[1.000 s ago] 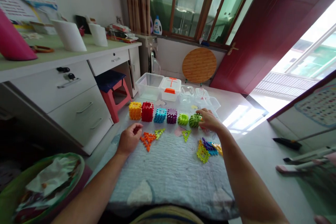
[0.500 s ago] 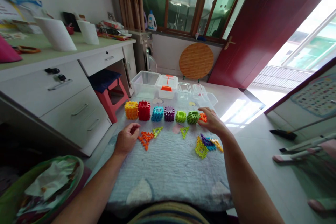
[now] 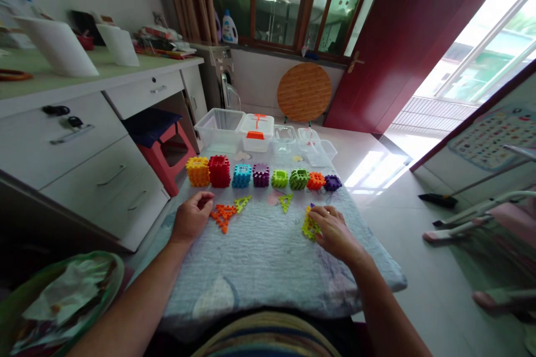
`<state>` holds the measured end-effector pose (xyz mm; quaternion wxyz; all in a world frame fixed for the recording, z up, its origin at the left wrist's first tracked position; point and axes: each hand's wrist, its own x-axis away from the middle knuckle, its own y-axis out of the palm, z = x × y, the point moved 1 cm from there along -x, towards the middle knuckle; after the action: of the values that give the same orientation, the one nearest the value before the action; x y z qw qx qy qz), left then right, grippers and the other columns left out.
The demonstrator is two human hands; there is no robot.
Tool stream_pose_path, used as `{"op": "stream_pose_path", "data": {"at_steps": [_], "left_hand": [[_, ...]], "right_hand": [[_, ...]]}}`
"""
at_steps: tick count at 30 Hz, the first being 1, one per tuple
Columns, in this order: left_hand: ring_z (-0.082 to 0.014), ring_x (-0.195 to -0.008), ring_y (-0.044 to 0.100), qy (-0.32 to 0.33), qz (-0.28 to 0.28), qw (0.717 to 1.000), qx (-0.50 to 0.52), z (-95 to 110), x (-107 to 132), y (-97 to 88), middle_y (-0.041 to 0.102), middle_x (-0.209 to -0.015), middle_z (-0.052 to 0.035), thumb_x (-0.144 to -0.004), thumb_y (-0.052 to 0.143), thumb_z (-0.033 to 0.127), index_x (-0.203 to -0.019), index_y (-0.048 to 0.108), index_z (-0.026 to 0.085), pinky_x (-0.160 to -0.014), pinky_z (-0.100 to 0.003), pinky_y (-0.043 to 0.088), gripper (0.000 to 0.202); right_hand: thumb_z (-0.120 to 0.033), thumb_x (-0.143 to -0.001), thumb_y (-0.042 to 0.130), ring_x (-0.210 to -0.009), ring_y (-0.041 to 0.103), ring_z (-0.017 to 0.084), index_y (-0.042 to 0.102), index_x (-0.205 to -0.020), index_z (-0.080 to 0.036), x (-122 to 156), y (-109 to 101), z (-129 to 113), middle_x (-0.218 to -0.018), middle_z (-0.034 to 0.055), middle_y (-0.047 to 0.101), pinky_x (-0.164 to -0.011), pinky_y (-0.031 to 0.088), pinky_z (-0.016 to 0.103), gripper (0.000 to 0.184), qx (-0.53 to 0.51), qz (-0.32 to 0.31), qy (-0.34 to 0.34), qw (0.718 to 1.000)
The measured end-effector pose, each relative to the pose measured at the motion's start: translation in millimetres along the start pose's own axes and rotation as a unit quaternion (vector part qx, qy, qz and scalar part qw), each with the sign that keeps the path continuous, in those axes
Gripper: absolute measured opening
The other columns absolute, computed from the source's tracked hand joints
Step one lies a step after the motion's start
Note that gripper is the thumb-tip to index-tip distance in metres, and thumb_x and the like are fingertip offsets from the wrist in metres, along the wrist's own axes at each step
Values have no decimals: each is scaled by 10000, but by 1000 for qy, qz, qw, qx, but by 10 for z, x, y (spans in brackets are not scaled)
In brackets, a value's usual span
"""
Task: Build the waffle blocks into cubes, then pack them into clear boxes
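Note:
Above the right-hand pile, my right hand (image 3: 337, 232) has its fingers curled down onto flat interlocking building pieces. It hides most of them. A yellow-green square piece (image 3: 310, 228) sticks out at its left. My left hand (image 3: 193, 215) rests on the cloth with fingers loosely closed, nothing visible in them. Just right of it lie orange triangular pieces (image 3: 223, 216) and a lime triangle (image 3: 242, 203); another lime triangle (image 3: 285, 202) lies further right. Behind runs a row of cubes: yellow (image 3: 197, 172), red (image 3: 219, 171), blue, purple, two green, then an orange block (image 3: 316, 181) and a dark purple block (image 3: 333, 182).
A patterned cloth (image 3: 259, 268) covers the table. Clear plastic boxes (image 3: 220, 128) stand at its far edge, one with an orange-handled lid (image 3: 256, 125). A stool (image 3: 157, 145) and drawers (image 3: 104, 173) are left, with a waste bin (image 3: 62, 295) near my left arm.
My right hand has moved from the orange block at the row's end back toward me, onto the flat pieces. The dark purple block beside it now shows. The view has shifted slightly right.

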<state>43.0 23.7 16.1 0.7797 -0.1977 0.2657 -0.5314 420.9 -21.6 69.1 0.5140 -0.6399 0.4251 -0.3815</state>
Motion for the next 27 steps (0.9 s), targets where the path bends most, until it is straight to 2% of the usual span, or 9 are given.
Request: {"op": "stream_pose_path", "data": {"at_steps": [3, 6, 11, 14, 17, 18, 22, 27], "left_hand": [[-185, -703, 640, -1, -1, 1000, -2, -25, -2, 10, 702, -796, -28, -725, 523, 403, -917, 668, 186, -674, -263, 498, 323], [-186, -706, 642, -1, -2, 1000, -3, -46, -6, 17, 701, -791, -27, -729, 527, 401, -917, 666, 187, -683, -268, 495, 318], [-192, -719, 648, 5, -2, 1000, 2, -53, -20, 20, 704, -794, -32, -730, 524, 396, -913, 667, 183, -689, -273, 497, 315], [-188, -694, 638, 9, 1, 1000, -1, -50, -20, 17, 702, -782, -32, -733, 521, 397, -903, 670, 180, -684, -275, 498, 313], [-186, -690, 634, 13, 4, 1000, 2, -49, -14, 16, 701, -784, -35, -735, 521, 392, -899, 670, 176, -692, -276, 502, 309], [-186, -691, 634, 14, 4, 1000, 2, -48, -13, 17, 700, -784, -34, -736, 522, 389, -899, 670, 177, -694, -276, 502, 306], [-184, -687, 632, 16, 4, 1000, 1, -47, -7, 24, 692, -767, -27, -741, 522, 381, -895, 668, 185, -682, -271, 497, 290], [-186, -697, 632, 17, 2, 1000, 9, -38, -3, 25, 689, -764, -28, -734, 519, 373, -883, 663, 182, -682, -269, 495, 281]], "right_hand": [[-140, -786, 576, -1040, 460, 247, 628, -1081, -226, -66, 30, -139, -1108, 73, 598, -917, 350, 362, 312, 7, 7, -25, 1000], [-95, -795, 546, -995, 477, 237, 633, -1016, -206, -120, 71, -230, -1011, 81, 592, -874, 364, 338, 262, 0, 9, -35, 999], [-10, -730, 519, -856, 508, 167, 585, -915, -191, -184, 4, -292, -901, 34, 561, -784, 389, 266, 268, -115, 18, -75, 990], [-14, -761, 479, -777, 502, 147, 544, -860, -205, -260, -48, -385, -840, 10, 529, -726, 391, 248, 224, -168, 78, -81, 979], [-16, -777, 466, -834, 505, 171, 532, -852, -208, -323, 9, -497, -881, 34, 535, -775, 401, 279, 217, -153, 155, -66, 974], [-19, -774, 480, -861, 508, 180, 533, -858, -207, -329, 50, -523, -899, 40, 542, -793, 404, 290, 213, -144, 151, -73, 975], [-112, -747, 630, -933, 528, 196, 540, -969, -209, -266, 163, -515, -987, 45, 573, -826, 425, 306, 258, -164, 60, -115, 978], [-282, -725, 739, -1031, 502, 242, 558, -1097, -186, -208, 70, -446, -1099, 84, 585, -924, 398, 374, 424, -119, 59, -80, 988]]}}
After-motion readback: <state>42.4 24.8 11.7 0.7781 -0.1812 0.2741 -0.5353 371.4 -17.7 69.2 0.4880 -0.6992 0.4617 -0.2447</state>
